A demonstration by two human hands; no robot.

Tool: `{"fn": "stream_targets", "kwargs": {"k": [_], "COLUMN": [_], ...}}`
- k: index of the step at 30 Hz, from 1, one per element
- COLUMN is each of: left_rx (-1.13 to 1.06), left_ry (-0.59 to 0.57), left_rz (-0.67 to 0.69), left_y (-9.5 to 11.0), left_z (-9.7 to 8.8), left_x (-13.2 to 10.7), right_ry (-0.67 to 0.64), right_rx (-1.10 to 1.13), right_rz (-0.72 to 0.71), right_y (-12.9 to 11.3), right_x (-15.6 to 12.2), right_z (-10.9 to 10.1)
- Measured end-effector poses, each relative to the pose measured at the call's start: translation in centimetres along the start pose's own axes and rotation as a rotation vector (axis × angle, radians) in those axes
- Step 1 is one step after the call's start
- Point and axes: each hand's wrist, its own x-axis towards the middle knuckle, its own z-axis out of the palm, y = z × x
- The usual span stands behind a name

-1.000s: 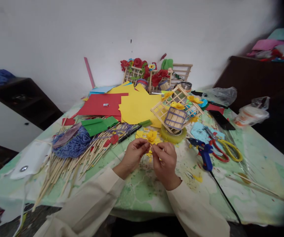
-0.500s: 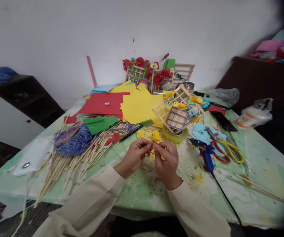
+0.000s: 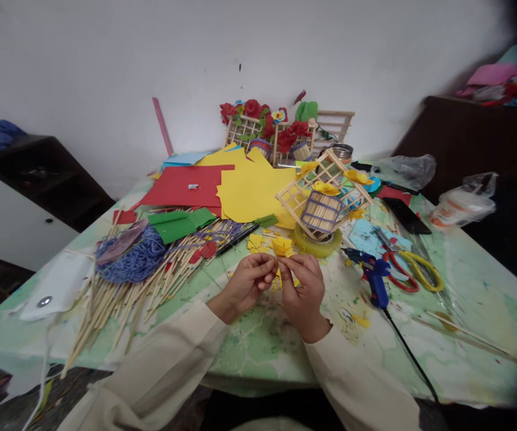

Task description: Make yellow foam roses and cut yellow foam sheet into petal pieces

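My left hand (image 3: 253, 280) and my right hand (image 3: 302, 290) meet above the front middle of the table, thumbs and forefingers pinched together. Whatever lies between the fingertips is tiny and mostly hidden. Just beyond them is a cupped piece of yellow paper (image 3: 281, 246), like a petal; I cannot tell whether the fingers touch it. Small yellow scraps (image 3: 258, 241) lie around and below the fingers. Behind the right hand, a lattice stick frame (image 3: 290, 200) with yellow paper flowers and a small stick basket (image 3: 321, 212) leans on a roll of clear tape (image 3: 303, 242).
To the right lie a blue glue gun (image 3: 377, 281), scissors (image 3: 424, 272) and a phone (image 3: 406, 215). Thin wooden sticks (image 3: 118, 311) and blue yarn (image 3: 135, 257) cover the left. Yellow sheets (image 3: 258, 194) and red paper (image 3: 181, 185) lie behind, before finished flower frames (image 3: 280, 146).
The view has shifted slightly. Both hands stay pinched together in nearly the same place, with only a small shift of the fingers.
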Motion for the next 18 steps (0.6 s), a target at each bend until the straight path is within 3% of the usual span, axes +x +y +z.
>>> {"fn": "stream_targets", "kwargs": {"k": [12, 18], "left_rx": [0.036, 0.017], "left_ry": [-0.044, 0.030], "left_rz": [0.043, 0.063], "left_y": [-0.45, -0.52], "left_z": [-0.26, -0.34], "left_x": [0.09, 0.19], "right_ry": [0.049, 0.054], "right_rx": [0.046, 0.020], "right_rz": [0.043, 0.058], "right_y": [-0.08, -0.05], "right_x": [0.28, 0.25], "right_z": [-0.25, -0.49]}}
